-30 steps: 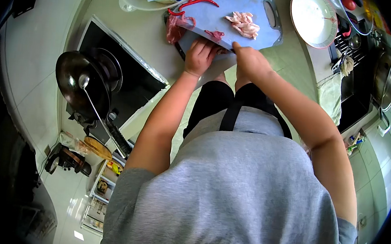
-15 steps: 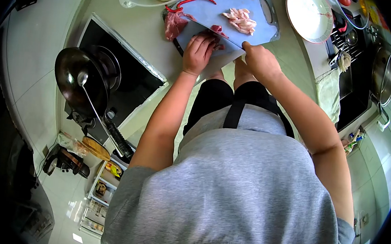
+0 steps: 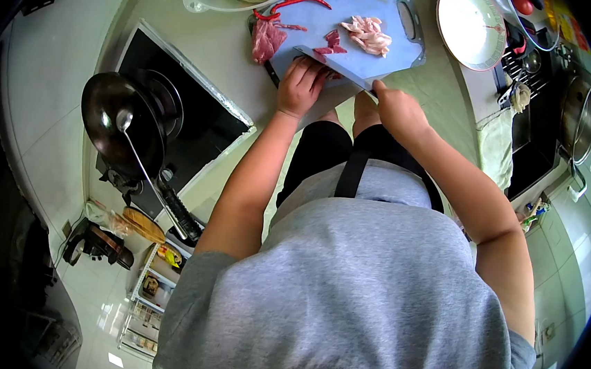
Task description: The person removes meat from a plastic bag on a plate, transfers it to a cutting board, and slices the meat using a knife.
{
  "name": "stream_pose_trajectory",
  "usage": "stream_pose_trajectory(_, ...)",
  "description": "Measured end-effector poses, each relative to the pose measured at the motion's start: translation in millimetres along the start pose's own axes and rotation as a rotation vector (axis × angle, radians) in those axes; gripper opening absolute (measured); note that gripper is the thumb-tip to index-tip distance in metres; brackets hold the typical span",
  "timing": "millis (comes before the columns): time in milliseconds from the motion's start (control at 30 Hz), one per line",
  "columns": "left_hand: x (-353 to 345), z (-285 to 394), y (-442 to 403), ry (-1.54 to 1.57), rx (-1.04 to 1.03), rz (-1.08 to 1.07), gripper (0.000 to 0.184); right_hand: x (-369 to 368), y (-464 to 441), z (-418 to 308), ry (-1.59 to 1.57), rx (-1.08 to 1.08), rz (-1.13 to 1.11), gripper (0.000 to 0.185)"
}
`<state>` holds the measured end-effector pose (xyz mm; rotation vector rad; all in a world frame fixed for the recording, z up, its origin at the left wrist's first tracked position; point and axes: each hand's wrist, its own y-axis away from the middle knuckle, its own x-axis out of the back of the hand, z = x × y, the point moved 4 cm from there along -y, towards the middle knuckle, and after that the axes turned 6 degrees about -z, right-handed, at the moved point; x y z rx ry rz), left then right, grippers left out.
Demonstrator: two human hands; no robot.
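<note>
My right hand point(image 3: 400, 109) is closed around the handle of a kitchen knife point(image 3: 341, 67). The blade slants up and left across the near part of a blue-grey cutting board point(image 3: 402, 58), just beyond the fingers of my left hand point(image 3: 301, 86). Those fingers are curled and pressed down on raw meat point(image 3: 334, 76), mostly hidden beneath them and the blade. Past the blade lie a few cut slices of red meat point(image 3: 331, 44). Pale strips of fatty meat point(image 3: 368, 35) form a pile farther right. At the board's left edge sits a larger red meat chunk point(image 3: 268, 42), near red chilies point(image 3: 303, 1).
On the left, a wok point(image 3: 123, 126) with a ladle point(image 3: 126, 119) in it rests on the stove point(image 3: 208, 101). A white bowl point(image 3: 471, 28) stands right of the board. Farther right are a cloth point(image 3: 494, 151) and a steel pot point(image 3: 582, 113).
The knife has shifted slightly right and toward me, its blade showing more broadly. Cut red slices now lie uncovered beyond it. My left hand stays pressed on the meat.
</note>
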<state>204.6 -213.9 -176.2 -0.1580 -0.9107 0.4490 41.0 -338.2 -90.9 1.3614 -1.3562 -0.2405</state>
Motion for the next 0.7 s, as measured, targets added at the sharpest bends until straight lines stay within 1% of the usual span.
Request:
stream_pose_trajectory(33, -1.1, -0.2, 0.5, 0.006, -0.012, -0.006, 0.023, -1.3, -5.7, -0.7, -0.021, 0.02, 0.047, 0.024)
stream_pose_trajectory(133, -0.1, 1.3, 1.6, -0.003, -0.007, -0.021, 0.024, -5.0, -41.0, -20.4, -0.01, 0.086, 0.016, 0.025)
stream_pose_trajectory(233, 0.8, 1.4, 1.7, -0.004, -0.003, -0.049, 0.023, -4.7, -44.1, -21.2, 0.009, 0.099, 0.016, 0.026)
stream_pose_trajectory(367, 1.5, 3.3, -1.2, -0.016, -0.001, -0.056, 0.022, -4.0, -18.6, 3.5, 0.01, 0.023, 0.049, 0.026)
stream_pose_trajectory(433, 3.3, 5.7, -3.9, 0.014, -0.028, -0.022, 0.02, 12.2, -0.1, 3.9, -0.041, -0.066, 0.006, 0.025)
stream_pose_trajectory(500, 2.1, 4.6, -2.4, 0.037, -0.009, -0.015, 0.02, 16.9, 5.2, 2.3, -0.056, -0.056, 0.035, 0.028)
stream_pose_trajectory(567, 0.5, 2.4, 0.8, 0.06, 0.005, -0.007, 0.019, 17.6, 13.5, -5.9, 0.029, 0.007, -0.036, 0.034)
stream_pose_trajectory(600, -0.1, 1.6, 3.2, 0.015, 0.024, -0.01, 0.019, 15.9, 16.0, -5.7, 0.029, 0.007, -0.031, 0.034)
stream_pose_trajectory(667, -2.5, -1.7, 5.7, -0.034, 0.031, -0.003, 0.022, 10.5, 20.1, -5.7, 0.018, 0.047, -0.007, 0.04)
stream_pose_trajectory(700, -2.9, -1.9, 4.1, -0.033, 0.028, -0.001, 0.022, 11.2, 22.4, -5.3, 0.02, 0.021, -0.019, 0.039)
